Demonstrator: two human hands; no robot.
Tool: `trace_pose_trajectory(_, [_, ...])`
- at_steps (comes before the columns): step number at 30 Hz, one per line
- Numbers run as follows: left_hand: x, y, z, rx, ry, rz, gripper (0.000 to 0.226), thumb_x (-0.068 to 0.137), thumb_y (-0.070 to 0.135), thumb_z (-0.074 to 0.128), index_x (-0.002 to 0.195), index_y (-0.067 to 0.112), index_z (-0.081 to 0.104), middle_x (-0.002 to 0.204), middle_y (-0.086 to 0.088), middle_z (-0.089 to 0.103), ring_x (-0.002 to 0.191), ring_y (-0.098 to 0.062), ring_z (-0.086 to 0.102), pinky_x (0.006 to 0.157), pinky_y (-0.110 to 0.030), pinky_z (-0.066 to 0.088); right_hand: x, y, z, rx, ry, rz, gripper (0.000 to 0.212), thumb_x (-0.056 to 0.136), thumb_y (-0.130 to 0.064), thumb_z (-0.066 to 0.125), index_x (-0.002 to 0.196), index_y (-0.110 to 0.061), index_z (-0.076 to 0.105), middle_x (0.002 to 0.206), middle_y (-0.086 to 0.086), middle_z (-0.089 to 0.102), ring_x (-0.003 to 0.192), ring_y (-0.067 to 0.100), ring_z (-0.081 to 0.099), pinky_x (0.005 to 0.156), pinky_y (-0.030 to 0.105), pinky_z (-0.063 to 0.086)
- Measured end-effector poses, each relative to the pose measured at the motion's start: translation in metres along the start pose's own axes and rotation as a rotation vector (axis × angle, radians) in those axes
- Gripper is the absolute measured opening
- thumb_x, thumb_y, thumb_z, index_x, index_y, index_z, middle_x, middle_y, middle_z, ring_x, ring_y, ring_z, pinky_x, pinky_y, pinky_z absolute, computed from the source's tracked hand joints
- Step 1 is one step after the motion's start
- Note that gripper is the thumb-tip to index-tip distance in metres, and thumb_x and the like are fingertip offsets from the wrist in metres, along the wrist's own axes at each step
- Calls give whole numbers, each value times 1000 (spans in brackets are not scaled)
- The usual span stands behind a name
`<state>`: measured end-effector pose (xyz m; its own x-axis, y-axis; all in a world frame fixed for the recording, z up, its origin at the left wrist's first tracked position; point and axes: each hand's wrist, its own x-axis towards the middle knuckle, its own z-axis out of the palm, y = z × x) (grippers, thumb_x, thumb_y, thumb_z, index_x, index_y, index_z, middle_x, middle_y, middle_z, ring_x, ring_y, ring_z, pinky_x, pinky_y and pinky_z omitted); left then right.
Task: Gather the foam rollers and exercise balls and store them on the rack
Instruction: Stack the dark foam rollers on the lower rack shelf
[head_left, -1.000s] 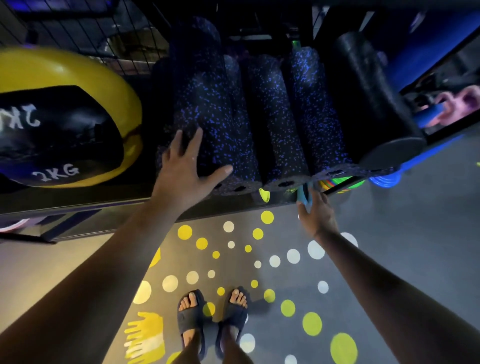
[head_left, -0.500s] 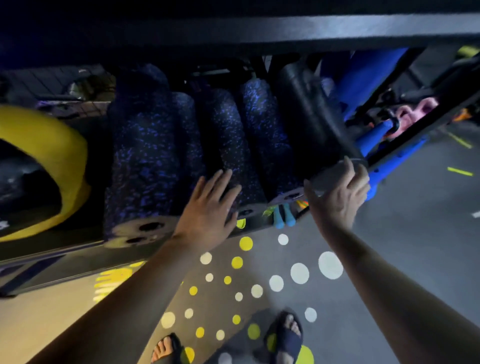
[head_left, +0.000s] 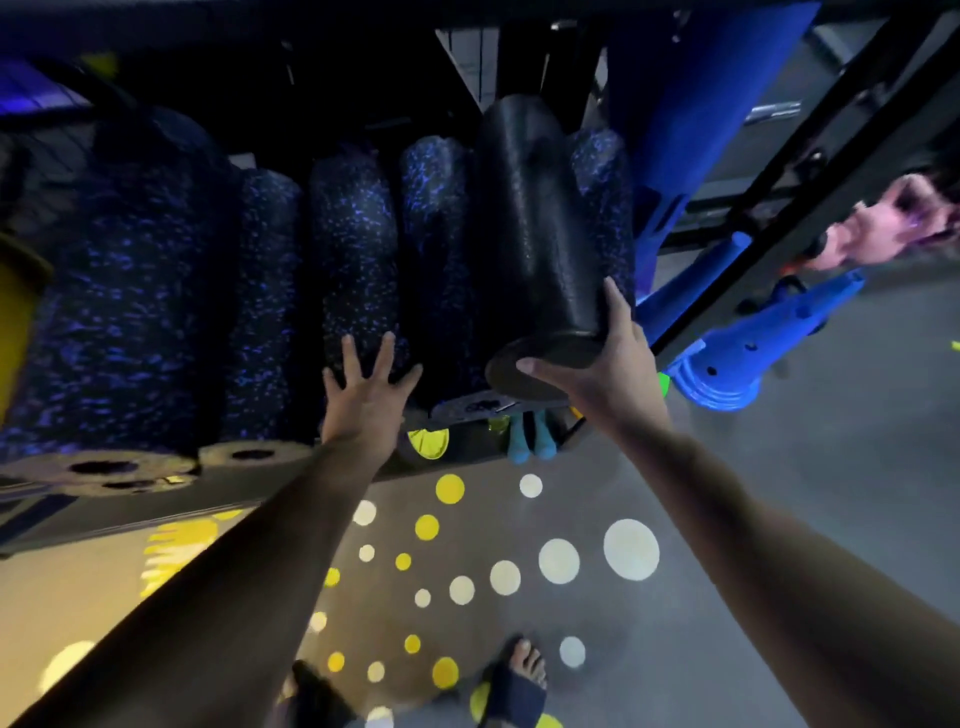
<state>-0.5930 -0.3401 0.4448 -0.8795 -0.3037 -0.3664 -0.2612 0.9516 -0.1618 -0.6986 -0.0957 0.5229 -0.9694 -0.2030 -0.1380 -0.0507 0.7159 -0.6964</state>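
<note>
Right hand (head_left: 608, 374) grips the black foam roller (head_left: 540, 234) on the rack (head_left: 779, 218); left hand (head_left: 363, 400), fingers spread, presses a blue-speckled roller (head_left: 353, 249).

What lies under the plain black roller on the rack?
Blue-speckled rollers lie under the black roller, gripped by the right hand. How they touch is covered.

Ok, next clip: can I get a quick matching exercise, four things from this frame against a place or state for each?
Things:
1. black roller
2. left hand
3. right hand
4. blue cones

States:
A. stacked, right of all the rollers
B. fingers spread, against the speckled rollers
C. grips the black roller at its near end
D. lies on top of the speckled rollers

Pairs: 1-D, 2-B, 3-C, 4-A
</note>
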Motion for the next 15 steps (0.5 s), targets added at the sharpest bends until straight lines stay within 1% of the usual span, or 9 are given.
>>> trace_pose_trajectory(2, [1, 0, -2, 3, -8, 3, 73, 103, 19, 53, 160, 40, 12, 168, -7, -18, 149, -56, -9, 116, -69, 24, 6, 5, -3, -19, -26, -66, 131, 58, -54, 93, 161, -31, 16, 158, 7, 36, 143, 20, 37, 115, 30, 31])
trace_pose_trajectory(6, [-2, 3, 0, 30, -14, 16, 74, 104, 14, 50, 160, 42, 11, 168, -7, -21, 149, -56, -11, 117, -68, 23, 7, 9, -8, -37, -64, -116, 132, 58, -49, 94, 162, -31, 14, 161, 5, 30, 150, 20, 29, 121, 37, 30])
trace_pose_trajectory(8, [-1, 3, 2, -6, -51, 12, 76, 103, 13, 51, 159, 42, 10, 167, -6, -24, 149, -56, -14, 118, -69, 20, 11, 12, -9, -12, -86, -108, 131, 58, -55, 92, 161, -30, 17, 161, 5, 32, 149, 18, 30, 122, 37, 29])
trace_pose_trajectory(9, [-1, 2, 2, -27, -76, 11, 75, 102, 18, 53, 159, 43, 10, 167, -5, -24, 149, -55, -15, 118, -69, 18, 12, 12, -10, 15, -92, -93, 129, 56, -62, 91, 160, -30, 21, 159, 3, 36, 148, 16, 33, 122, 36, 30])
trace_pose_trajectory(10, [-2, 2, 0, -49, -77, 11, 74, 101, 29, 56, 159, 43, 12, 168, -5, -22, 150, -53, -14, 119, -69, 16, 14, 11, -11, 59, -89, -61, 126, 55, -71, 88, 158, -31, 28, 156, 0, 42, 144, 13, 39, 120, 37, 34])
trace_pose_trajectory(12, [-7, 5, -7, -161, 1, 23, 73, 96, 55, 56, 159, 41, 21, 170, -6, -7, 154, -45, -8, 121, -67, 11, 19, 5, -13, 251, -68, 40, 115, 53, -87, 77, 148, -33, 43, 141, -11, 58, 130, 5, 55, 113, 37, 45])
trace_pose_trajectory(13, [-12, 9, -16, -302, 90, 28, 69, 96, 60, 52, 157, 37, 29, 170, -7, 7, 156, -38, 0, 122, -62, 10, 24, 3, -14, 349, -61, 116, 113, 53, -90, 73, 145, -31, 48, 134, -14, 62, 123, 2, 59, 110, 36, 47])
trace_pose_trajectory(14, [-14, 15, -27, -516, 177, 26, 64, 98, 60, 50, 154, 32, 39, 168, -6, 23, 156, -30, 11, 124, -54, 14, 30, -1, -16, 423, -65, 200, 115, 51, -92, 71, 144, -28, 49, 131, -15, 64, 120, 3, 61, 109, 35, 48])
trace_pose_trajectory(15, [-18, 24, -46, -763, 245, -4, 57, 99, 58, 50, 148, 29, 51, 160, -2, 39, 152, -23, 27, 122, -43, 24, 37, -5, -17, 472, -82, 281, 120, 47, -92, 73, 144, -26, 50, 129, -12, 66, 117, 7, 64, 107, 36, 50])
